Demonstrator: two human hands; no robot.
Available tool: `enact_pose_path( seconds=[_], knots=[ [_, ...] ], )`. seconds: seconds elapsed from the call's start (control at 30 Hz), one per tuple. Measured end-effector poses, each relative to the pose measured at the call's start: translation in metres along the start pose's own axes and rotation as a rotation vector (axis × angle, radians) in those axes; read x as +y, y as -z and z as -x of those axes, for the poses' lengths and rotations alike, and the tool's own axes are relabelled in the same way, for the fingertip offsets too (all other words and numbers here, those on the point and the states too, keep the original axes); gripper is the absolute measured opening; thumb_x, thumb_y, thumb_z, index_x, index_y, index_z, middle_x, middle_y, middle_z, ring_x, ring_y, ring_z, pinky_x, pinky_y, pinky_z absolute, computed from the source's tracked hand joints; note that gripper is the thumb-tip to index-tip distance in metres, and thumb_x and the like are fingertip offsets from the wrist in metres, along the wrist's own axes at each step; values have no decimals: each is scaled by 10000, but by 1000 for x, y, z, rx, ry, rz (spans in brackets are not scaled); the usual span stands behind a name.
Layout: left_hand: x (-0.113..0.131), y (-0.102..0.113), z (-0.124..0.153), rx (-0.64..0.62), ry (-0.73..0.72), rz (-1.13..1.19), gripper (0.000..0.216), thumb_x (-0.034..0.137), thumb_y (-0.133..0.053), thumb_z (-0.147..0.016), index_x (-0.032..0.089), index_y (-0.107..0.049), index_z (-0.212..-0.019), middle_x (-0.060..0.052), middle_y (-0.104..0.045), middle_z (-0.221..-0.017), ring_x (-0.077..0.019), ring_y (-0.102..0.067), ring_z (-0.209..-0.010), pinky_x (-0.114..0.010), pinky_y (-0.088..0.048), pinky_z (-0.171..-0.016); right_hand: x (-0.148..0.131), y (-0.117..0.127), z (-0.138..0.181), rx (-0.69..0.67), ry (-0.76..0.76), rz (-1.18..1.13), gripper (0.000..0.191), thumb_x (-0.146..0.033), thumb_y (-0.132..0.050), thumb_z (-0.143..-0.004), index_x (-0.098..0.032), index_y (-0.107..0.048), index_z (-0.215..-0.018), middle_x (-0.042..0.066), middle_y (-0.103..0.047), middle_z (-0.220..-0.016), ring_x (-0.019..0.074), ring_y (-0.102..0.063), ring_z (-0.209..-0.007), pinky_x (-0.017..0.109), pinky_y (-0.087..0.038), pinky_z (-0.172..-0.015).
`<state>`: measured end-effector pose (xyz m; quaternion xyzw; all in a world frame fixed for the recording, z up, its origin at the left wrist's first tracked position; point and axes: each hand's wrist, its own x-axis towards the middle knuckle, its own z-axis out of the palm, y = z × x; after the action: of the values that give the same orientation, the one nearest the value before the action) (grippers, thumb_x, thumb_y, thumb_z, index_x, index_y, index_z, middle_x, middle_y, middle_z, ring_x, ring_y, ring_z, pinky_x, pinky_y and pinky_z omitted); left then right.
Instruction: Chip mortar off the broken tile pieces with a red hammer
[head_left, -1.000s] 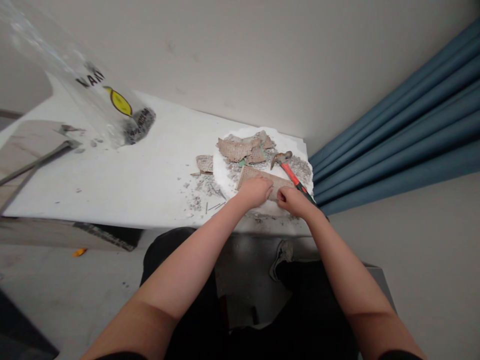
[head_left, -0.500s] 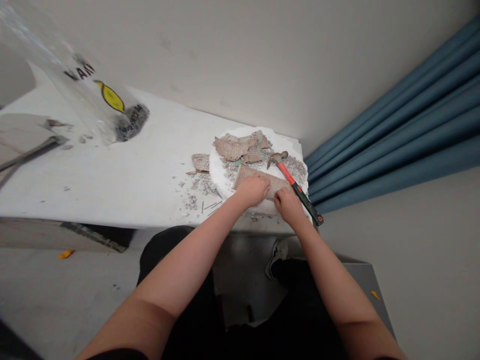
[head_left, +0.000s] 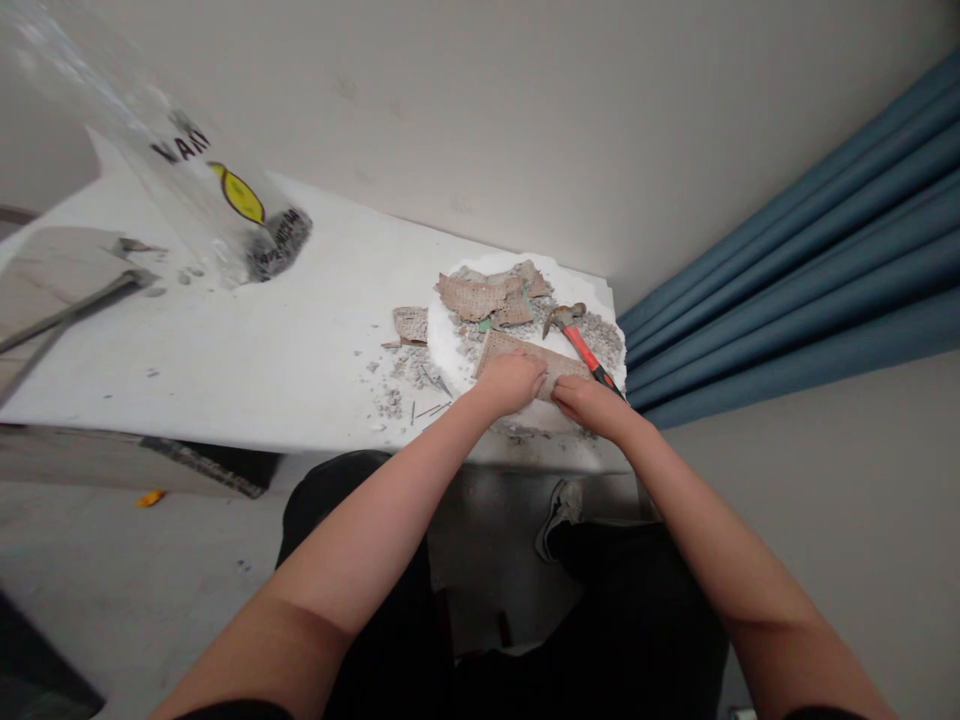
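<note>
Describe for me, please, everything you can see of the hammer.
The hammer has a dull brownish-grey head, metal by its look, with a curved claw towards the left, and a handle that is red near the head and black further down. It lies slantwise over grey crumbs on the white slab, head away from the person, handle running down to the right. The right hand and wrist hide its end; whether they touch it is unclear.

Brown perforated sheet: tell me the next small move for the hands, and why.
Probably have the right hand lift the near edge of the brown sheet slightly: its fingertips appear to be at that edge, while the left hand lies across the sheet, perhaps steadying it.
</note>
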<state>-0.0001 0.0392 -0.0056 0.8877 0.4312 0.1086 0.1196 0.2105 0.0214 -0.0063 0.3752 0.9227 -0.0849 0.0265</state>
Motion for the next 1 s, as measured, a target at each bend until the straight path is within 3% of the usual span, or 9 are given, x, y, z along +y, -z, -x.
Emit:
enact_pose_path(
  seconds=[0.2, 0.4, 0.6, 0.8, 1.0],
  knots=[
    [0, 0, -1, 5, -8, -8, 334, 296, -421, -1006, 161, -719, -1071, -119, -737, -1071, -269, -625, -1139, -359, -509, -926, -9, -9, 6, 212, -201, -131, 37, -158, -589, -932, -180, -619, -929, 75, -600, -914, 220, -574, -872, 320, -458, -792],
    [1, 0, -3, 4, -15, -18, 362, 294, -393, -1012, 153, -720, -1073, -123, -740, -1064, -277, -635, -1118, -379, -514, -927, -28, -17, 7, 276, -307, -88, 145, -156, -501, -943, -206, -561, -821, 91, -599, -901, 237, -555, -884, 344, -424, -804],
    [1, 1, -3, 6, -22, -17, 349, 273, -402, -1002, 141, -719, -1068, -131, -738, -1064, -283, -627, -1125, -382, -519, -913, -15, -14, -5, 177, -439, -326, 136, -171, -607, -786, -219, -485, -750, -6, -548, -717, 162, -467, -660, 279, -323, -608],
    [3, 4, -3, -15, 4, 2, 346, 275, -405, -1002, 148, -720, -1065, -135, -738, -1070, -282, -622, -1141, -378, -513, -923, 0, -4, -11, 60, -410, -432, 178, -204, -598, -795, -216, -478, -665, -38, -508, -615, 133, -422, -595, 267, -285, -567],
    [4, 7, -2, -23, 13, 19, 330, 280, -419, -1002, 158, -717, -1071, -126, -737, -1088, -270, -618, -1159, -361, -504, -935, 4, -5, -12, 41, -388, -446, 153, -202, -585, -805, -203, -505, -675, -37, -526, -621, 129, -443, -610, 255, -293, -571]
  ],
)
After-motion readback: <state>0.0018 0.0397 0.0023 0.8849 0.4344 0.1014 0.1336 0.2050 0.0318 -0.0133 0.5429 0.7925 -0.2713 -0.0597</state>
